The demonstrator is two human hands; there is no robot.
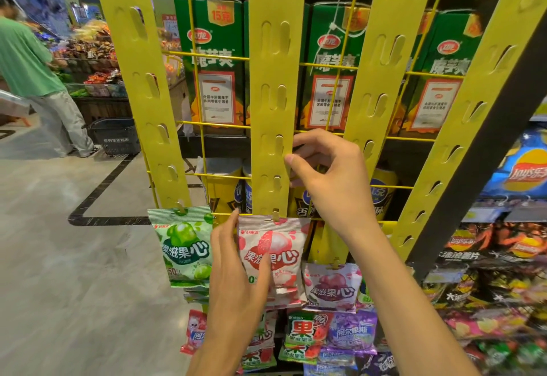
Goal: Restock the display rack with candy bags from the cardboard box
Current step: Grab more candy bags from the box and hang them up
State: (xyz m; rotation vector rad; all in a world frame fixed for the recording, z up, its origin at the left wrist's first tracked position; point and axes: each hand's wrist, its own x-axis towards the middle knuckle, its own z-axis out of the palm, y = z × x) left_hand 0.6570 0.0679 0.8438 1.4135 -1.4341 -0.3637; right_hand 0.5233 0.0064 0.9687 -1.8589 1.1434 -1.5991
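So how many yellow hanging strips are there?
4, side by side: leftmost strip, second strip, third strip, rightmost strip. More could hide beyond the frame.

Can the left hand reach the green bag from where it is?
Probably yes. The green bag hangs right beside the left hand, with nothing between them. But that hand holds the pink bag, thumb across its front, so it would likely have to let go first.

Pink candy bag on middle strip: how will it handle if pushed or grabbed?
Probably floppy and light: the pink candy bag is a thin pouch hanging from one hook. Likely swings if pushed, held only at its top. Glossy film may slip in the left hand.
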